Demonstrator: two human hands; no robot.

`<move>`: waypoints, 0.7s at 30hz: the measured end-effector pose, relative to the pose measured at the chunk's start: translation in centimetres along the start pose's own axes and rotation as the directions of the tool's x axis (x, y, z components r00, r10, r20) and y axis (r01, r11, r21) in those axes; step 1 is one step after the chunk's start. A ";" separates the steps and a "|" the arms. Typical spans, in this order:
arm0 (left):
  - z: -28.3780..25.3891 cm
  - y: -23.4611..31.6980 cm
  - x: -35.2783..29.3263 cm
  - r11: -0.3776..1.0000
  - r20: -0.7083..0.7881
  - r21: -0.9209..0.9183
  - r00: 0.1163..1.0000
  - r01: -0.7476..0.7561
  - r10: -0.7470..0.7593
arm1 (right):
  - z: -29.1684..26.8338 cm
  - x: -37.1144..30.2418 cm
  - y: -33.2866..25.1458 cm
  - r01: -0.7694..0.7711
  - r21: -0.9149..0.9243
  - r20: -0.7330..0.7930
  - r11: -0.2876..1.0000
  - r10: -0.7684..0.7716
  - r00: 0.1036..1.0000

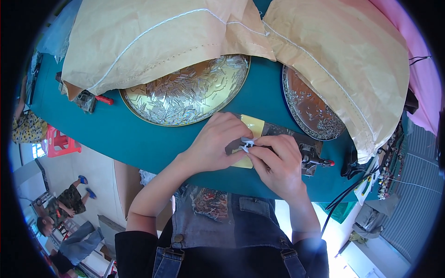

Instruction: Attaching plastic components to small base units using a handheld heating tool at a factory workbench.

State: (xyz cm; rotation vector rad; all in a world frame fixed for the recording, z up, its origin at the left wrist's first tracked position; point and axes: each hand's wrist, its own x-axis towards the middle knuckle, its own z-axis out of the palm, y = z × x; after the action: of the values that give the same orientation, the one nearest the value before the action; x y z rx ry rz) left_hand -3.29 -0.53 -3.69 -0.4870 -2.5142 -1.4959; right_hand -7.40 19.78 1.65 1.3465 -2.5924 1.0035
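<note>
My left hand (216,141) and my right hand (281,163) meet over a dark metal fixture (274,131) near the table's front edge. Between their fingertips sits a small white plastic part (247,145), pinched from both sides. Its finer shape is partly hidden by the fingers. Yellow tape (252,124) covers a stretch of the fixture beneath the hands. To the right of my right hand, a toggle clamp (313,160) with a red-tipped handle is mounted on the fixture.
Large brown paper sacks (153,34) overhang a gold round tray (204,121) of short metal pins and a second round tray (296,123) of tiny metal pieces. A red-handled tool (104,99) lies at left. Black cables (340,197) hang at right. Two people are in the left background.
</note>
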 end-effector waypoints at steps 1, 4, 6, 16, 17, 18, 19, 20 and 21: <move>0.0 0.0 0.0 1.000 0.000 0.000 1.000 0.001 -0.001 | 0.2 -0.1 0.0 -0.005 0.001 -0.021 1.000 0.005 1.000; 0.0 -0.1 0.0 1.000 -0.002 -0.007 1.000 -0.023 0.023 | 1.0 -1.0 -0.4 -0.014 -0.083 -0.122 0.996 0.004 0.993; 0.1 -0.2 0.0 1.000 0.012 -0.020 1.000 -0.012 0.013 | 1.7 -1.3 -0.6 -0.027 -0.124 -0.150 0.992 0.008 0.989; 0.0 -0.3 0.1 0.999 0.072 -0.042 0.997 -0.020 0.023 | 2.0 -1.4 -0.8 -0.073 -0.112 -0.163 0.991 0.054 0.985; 0.1 -0.3 0.1 0.999 0.058 -0.038 0.998 -0.032 0.034 | 1.7 -1.2 -0.7 -0.074 -0.116 -0.161 0.990 0.055 0.985; 0.1 -0.4 0.1 0.998 0.044 -0.035 0.998 -0.045 0.046 | 1.0 -0.8 -0.7 -0.091 -0.099 -0.158 0.991 0.075 0.985; 0.1 -0.3 0.1 0.999 0.044 -0.031 0.998 -0.041 0.042 | 0.4 -0.7 -0.4 -0.105 -0.072 -0.156 0.992 0.093 0.983; 0.1 -0.2 0.2 0.999 0.044 -0.021 0.998 -0.039 0.040 | -0.2 -0.9 -0.1 -0.117 -0.083 -0.190 0.990 0.100 0.977; 0.1 -0.1 0.2 0.999 0.045 -0.010 0.998 -0.037 0.038 | -0.5 -1.2 0.3 -0.154 -0.078 -0.211 0.985 0.135 0.968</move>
State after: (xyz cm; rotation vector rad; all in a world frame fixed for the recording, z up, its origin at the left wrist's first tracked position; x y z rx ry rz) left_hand -3.51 -0.48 -3.73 -0.5721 -2.5183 -1.5006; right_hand -7.02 21.06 1.53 0.9872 -2.5742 0.9685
